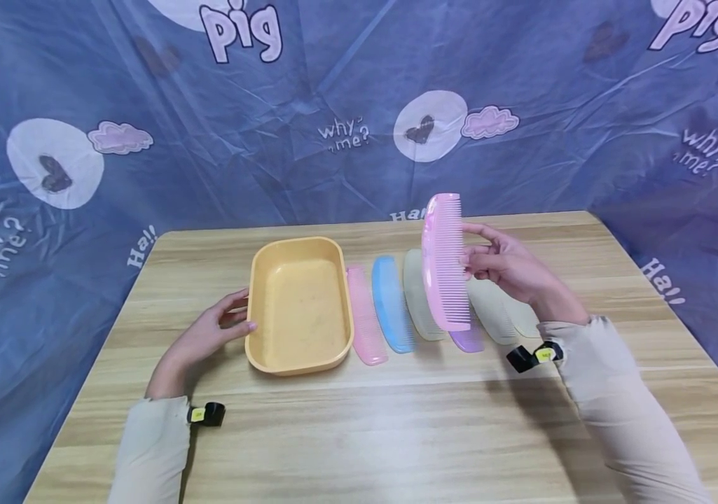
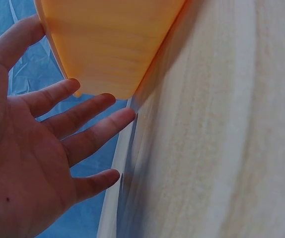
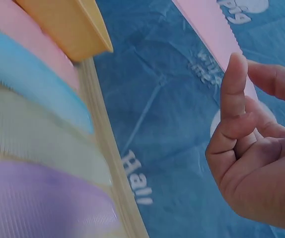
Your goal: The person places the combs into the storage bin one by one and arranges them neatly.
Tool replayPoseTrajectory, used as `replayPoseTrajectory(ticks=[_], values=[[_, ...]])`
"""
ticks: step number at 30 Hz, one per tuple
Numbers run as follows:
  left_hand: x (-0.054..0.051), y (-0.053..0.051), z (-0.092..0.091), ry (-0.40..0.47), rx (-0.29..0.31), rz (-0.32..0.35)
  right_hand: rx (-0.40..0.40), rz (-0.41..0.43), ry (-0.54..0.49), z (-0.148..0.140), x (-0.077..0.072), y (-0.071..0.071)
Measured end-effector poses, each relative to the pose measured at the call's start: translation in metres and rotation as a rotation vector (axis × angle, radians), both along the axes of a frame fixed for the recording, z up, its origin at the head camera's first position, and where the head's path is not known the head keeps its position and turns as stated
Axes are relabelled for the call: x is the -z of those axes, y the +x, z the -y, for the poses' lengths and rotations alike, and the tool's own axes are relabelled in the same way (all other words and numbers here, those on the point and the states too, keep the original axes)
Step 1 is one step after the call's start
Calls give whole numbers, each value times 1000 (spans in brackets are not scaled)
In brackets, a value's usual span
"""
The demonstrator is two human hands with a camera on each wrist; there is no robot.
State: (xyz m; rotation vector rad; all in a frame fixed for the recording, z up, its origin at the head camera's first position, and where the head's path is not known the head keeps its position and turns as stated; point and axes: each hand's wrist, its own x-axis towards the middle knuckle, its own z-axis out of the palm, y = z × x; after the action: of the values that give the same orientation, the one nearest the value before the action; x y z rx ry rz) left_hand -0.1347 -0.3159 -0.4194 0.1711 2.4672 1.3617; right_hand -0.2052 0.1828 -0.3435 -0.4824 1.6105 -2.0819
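Here, the right hand [image 1: 502, 263] pinches a pink comb [image 1: 447, 262].
Likely light, stiff; best held by its spine [image 1: 431, 269]. The left hand [image 1: 215, 327], fingers spread, touches the yellow tray [image 1: 298, 308] at left.

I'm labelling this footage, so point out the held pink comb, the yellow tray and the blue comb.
Held pink comb [image 1: 435, 264]: head view, on its solid back, about midway.
Yellow tray [image 1: 300, 315]: head view, on its bare floor.
Blue comb [image 1: 387, 304]: head view, on its solid back.
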Motion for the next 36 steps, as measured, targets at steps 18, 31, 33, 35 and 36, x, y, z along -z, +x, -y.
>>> replayPoseTrajectory(ticks=[18, 31, 33, 35, 36], values=[[3, 0, 2, 35, 6, -23, 35, 64, 187, 75, -1, -2], [1, -1, 2, 11, 4, -14, -36, 62, 246, 119, 0, -3], [1, -1, 2, 10, 2, -13, -44, 61, 250, 125, 1, -2], [1, -1, 1, 7, 0, -14, -53, 58, 259, 131, 1, -1], [1, -1, 1, 8, 1, -15, -55, 59, 264, 134, 2, -1]])
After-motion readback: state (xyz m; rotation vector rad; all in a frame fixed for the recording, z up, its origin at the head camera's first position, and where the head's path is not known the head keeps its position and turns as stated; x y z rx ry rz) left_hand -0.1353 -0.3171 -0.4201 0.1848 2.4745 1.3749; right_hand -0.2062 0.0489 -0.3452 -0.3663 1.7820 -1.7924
